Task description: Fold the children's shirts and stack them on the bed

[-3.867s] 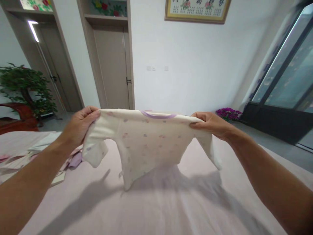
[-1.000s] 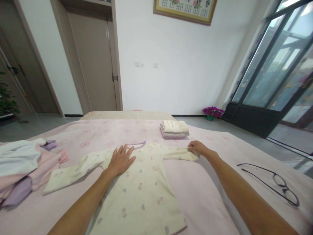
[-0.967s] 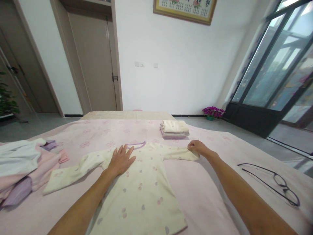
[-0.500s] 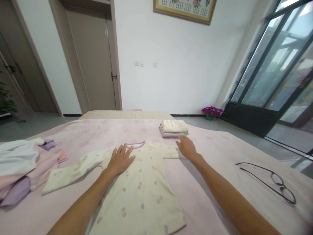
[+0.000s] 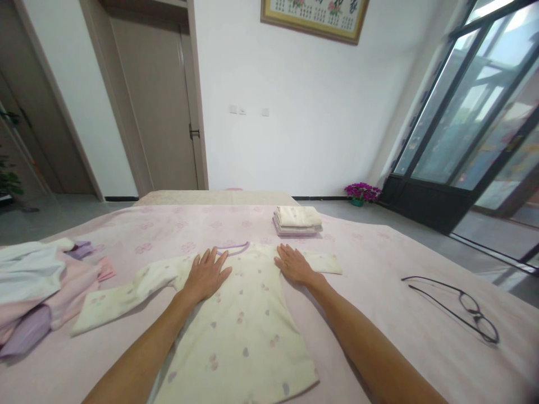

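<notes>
A cream long-sleeved shirt (image 5: 244, 314) with small heart and cherry-like prints and a lilac neckline lies spread out in front of me. My left hand (image 5: 207, 273) rests flat on its left shoulder, fingers apart, beside the neckline. On the right shoulder, where the sleeve begins, lies my right hand (image 5: 293, 264), palm down with its fingers stretched out. The right sleeve reaches out past that hand, while the left sleeve is stretched out and slightly rumpled. Just beyond my right hand sits a stack of folded clothes (image 5: 297, 220).
A pink flowered bedcover (image 5: 362, 292) lies under everything. At the left is a loose heap of clothes (image 5: 37, 292) in white, pink and lilac. Black-framed glasses (image 5: 469, 303) lie at the right. Purple flowers (image 5: 362, 192) stand on the floor by the glass door.
My right hand has moved left along the right sleeve to the shoulder, uncovering the cuff end. My left hand has stayed in place.
</notes>
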`<act>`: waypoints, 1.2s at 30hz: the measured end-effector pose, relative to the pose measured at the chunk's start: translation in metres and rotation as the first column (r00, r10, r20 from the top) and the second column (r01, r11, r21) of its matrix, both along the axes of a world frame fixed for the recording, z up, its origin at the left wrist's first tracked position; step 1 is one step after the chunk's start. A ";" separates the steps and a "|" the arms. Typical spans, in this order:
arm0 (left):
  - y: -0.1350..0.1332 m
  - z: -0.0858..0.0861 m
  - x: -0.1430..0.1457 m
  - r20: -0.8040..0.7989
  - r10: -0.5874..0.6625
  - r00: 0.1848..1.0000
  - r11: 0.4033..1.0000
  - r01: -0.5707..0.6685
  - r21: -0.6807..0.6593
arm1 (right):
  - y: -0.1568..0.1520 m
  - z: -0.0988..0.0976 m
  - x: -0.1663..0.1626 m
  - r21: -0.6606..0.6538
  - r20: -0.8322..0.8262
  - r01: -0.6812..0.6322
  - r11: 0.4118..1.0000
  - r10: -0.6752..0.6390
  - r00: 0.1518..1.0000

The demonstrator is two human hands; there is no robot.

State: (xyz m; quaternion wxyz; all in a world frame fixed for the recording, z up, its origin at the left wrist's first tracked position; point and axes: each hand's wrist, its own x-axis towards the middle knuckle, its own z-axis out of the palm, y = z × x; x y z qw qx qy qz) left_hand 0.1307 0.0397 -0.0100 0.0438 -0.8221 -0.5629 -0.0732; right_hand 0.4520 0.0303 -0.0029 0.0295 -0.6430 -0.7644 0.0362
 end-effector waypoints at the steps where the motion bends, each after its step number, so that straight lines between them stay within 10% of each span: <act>1: 0.000 0.000 0.000 0.005 0.002 1.000 1.000 -0.002 -0.003 | -0.003 0.000 0.016 0.000 0.019 0.047 0.999 -0.047 0.999; 8: -0.001 0.002 0.001 0.002 0.006 1.000 1.000 -0.006 -0.001 | -0.033 -0.002 0.112 0.099 0.130 0.391 0.915 -0.402 0.906; 13: -0.003 0.004 0.002 0.003 0.019 1.000 1.000 -0.019 -0.009 | -0.052 0.008 0.119 0.362 0.023 0.510 0.780 -0.554 0.832; 24: -0.001 0.000 0.000 0.012 0.017 1.000 1.000 -0.017 -0.001 | -0.076 0.030 0.072 0.321 -0.054 -0.028 0.947 0.048 0.997; 36: -0.003 0.003 0.001 0.000 0.021 1.000 1.000 -0.021 -0.002 | -0.079 0.031 0.066 0.358 0.025 0.035 0.933 -0.047 0.999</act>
